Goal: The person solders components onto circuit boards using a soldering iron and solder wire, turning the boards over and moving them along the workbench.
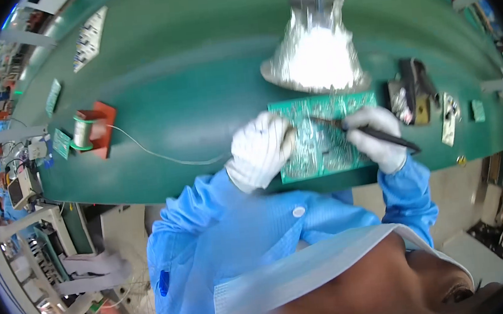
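Note:
A green circuit board [325,168] with shiny solder points lies on the bench in front of me. My right hand [376,136], in a white glove, grips the dark handle of a soldering iron [390,137]. Its thin tip points left and lies over the upper part of the board. At the board's left edge is my left hand [262,147], also gloved, its fingers curled closed. A thin solder wire [170,160] runs into this hand from a spool [83,134] on a red holder [106,134]; the wire's end is hidden by the fingers.
A bright lamp [321,59] with a foil-wrapped shade hangs just beyond the board. Right of it stand a black iron holder [417,80] and a small pale board [449,118]. More small boards [53,97] lie at the left, and a white component strip [90,39] at the far left.

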The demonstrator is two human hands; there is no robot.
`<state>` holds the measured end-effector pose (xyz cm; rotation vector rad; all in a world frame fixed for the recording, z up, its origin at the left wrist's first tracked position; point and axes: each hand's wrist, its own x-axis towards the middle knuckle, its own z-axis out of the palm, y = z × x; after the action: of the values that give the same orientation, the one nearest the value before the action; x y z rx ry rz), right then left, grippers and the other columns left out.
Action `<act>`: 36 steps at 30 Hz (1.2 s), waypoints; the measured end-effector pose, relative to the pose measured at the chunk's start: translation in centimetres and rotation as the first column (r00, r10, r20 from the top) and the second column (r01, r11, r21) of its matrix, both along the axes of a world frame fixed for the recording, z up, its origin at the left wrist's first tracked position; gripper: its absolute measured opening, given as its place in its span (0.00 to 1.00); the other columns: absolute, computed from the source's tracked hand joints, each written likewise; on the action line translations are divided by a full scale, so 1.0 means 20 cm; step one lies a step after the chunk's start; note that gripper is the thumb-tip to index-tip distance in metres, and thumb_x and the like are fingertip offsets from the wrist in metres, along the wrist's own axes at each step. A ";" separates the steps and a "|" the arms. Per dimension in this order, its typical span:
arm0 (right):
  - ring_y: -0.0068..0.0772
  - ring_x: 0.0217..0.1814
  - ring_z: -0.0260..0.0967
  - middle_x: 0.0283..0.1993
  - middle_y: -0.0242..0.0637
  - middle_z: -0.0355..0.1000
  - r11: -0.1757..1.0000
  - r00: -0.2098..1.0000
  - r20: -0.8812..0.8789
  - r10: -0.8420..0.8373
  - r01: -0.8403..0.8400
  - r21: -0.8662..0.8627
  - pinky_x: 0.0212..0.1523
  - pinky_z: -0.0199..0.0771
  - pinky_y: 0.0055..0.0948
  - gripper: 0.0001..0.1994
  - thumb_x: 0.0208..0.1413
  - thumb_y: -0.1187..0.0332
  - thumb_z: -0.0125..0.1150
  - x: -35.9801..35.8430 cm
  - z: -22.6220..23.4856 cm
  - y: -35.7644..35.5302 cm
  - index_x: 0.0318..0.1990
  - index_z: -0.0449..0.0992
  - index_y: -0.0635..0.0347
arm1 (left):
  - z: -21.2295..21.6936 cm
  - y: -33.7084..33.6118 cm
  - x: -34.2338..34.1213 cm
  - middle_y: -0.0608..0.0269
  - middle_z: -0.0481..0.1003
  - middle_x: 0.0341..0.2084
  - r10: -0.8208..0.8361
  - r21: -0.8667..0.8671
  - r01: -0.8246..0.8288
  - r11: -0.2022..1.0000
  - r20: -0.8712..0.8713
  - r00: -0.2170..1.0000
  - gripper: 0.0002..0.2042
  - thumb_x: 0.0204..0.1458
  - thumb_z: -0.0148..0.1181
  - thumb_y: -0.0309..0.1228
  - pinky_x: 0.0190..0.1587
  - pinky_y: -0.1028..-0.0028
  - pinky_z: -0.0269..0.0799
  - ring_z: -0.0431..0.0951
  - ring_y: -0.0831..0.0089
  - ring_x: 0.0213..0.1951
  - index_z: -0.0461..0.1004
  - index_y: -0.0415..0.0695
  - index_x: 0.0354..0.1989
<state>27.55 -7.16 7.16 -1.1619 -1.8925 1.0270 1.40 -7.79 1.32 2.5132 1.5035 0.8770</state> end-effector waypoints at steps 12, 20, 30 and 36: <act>0.43 0.37 0.73 0.34 0.38 0.75 0.959 0.983 0.145 0.111 -0.144 0.245 0.39 0.72 0.38 0.08 0.48 0.69 0.65 0.01 0.02 -0.01 0.36 0.76 0.58 | -0.01 -0.04 -0.02 0.60 0.74 0.27 -0.025 0.065 0.015 0.998 0.155 0.988 0.06 0.47 0.61 0.29 0.31 0.65 0.73 0.76 0.60 0.28 0.71 0.45 0.31; 0.37 0.37 0.73 0.34 0.39 0.75 0.996 0.996 0.043 0.081 -0.079 -0.042 0.40 0.71 0.34 0.09 0.46 0.70 0.66 0.03 0.03 0.00 0.35 0.78 0.62 | -0.04 -0.02 -0.01 0.59 0.70 0.25 -0.038 0.042 0.031 0.999 0.185 0.982 0.06 0.48 0.61 0.32 0.30 0.68 0.71 0.75 0.64 0.27 0.70 0.46 0.29; 0.39 0.36 0.71 0.36 0.45 0.75 0.974 0.975 0.168 0.146 -0.171 0.149 0.38 0.70 0.33 0.11 0.46 0.71 0.63 0.06 -0.03 0.10 0.38 0.76 0.66 | -0.11 0.02 -0.07 0.63 0.77 0.28 0.009 -0.055 0.007 0.998 0.273 0.962 0.08 0.45 0.65 0.26 0.29 0.68 0.74 0.78 0.63 0.27 0.72 0.46 0.32; 0.42 0.38 0.72 0.36 0.45 0.75 0.968 0.967 0.203 0.156 -0.191 0.166 0.40 0.71 0.35 0.11 0.45 0.70 0.63 0.05 -0.06 0.09 0.37 0.76 0.65 | -0.11 0.00 -0.09 0.64 0.77 0.28 0.014 -0.108 0.017 0.994 0.279 0.960 0.07 0.46 0.66 0.27 0.30 0.69 0.74 0.78 0.65 0.27 0.73 0.46 0.31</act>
<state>28.59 -5.40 5.96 -1.0299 -2.2217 0.8342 -0.43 -7.75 -0.83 2.2030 1.4161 1.0659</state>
